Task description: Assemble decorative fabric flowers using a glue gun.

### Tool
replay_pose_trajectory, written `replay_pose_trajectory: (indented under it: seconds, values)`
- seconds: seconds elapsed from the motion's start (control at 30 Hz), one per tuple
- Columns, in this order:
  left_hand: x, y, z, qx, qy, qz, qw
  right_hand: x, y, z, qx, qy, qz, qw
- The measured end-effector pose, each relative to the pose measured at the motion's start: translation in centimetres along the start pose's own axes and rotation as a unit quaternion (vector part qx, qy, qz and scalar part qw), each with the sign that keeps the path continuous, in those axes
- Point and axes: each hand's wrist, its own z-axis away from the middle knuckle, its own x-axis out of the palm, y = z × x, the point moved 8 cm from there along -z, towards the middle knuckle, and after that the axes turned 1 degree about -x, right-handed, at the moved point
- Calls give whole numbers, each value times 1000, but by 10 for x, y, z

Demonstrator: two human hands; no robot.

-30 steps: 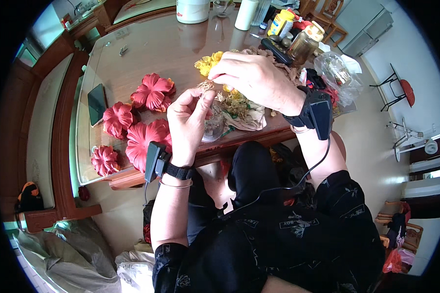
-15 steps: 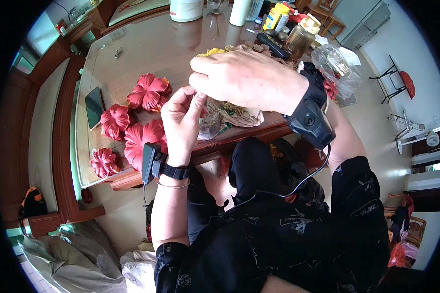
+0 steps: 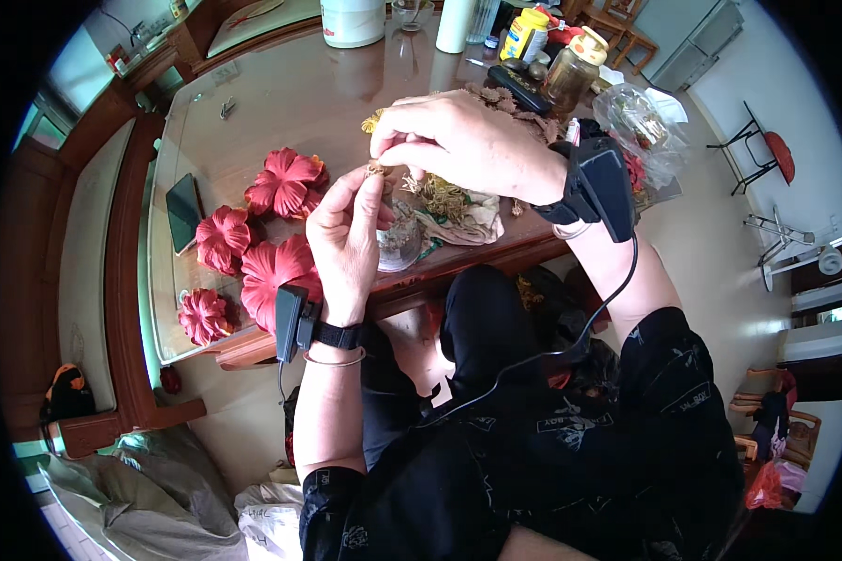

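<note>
- Your dark phone screen [image 3: 184,211] lies flat at the table's left edge.
- Yellow-labelled jar [image 3: 525,34] stands at the far edge.
- Clear plastic bag [image 3: 638,120] lies far right.

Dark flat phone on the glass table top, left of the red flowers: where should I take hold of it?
Grip the dark flat phone across its two long edges, coming straight down from above. It lies flat on the glass table top, so only the edges offer purchase; the red paper flowers crowd its right side, so approach from the freer left.
</note>
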Motion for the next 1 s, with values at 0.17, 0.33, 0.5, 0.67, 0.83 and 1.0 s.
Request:
replay_pose_trajectory:
  seconds: [0.17, 0.33, 0.5, 0.67, 0.83, 1.0]
  values:
    - [2, -1, -1, -9, 0, 2, 1000, 7, 23, 8, 51, 40, -136, 989]
    - [5, 1, 1, -4, -14, 9, 1000, 10, 22, 13, 44, 89, -159, 982]
    - [4, -7, 0, -18, -11, 1, 1000, 3, -9, 10, -116, 112, 113, 980]
    - [7, -5, 0, -15, -16, 2, 1000, 2, -3, 11, -80, 104, 101, 986]
    - [4, -9, 0, -17, -15, -3, 1000, 18, 7, 13, -71, 78, 109, 988]
    - [4, -17, 2, -41, -29, 31, 998, 22, 23, 22, -21, 102, 26, 994]
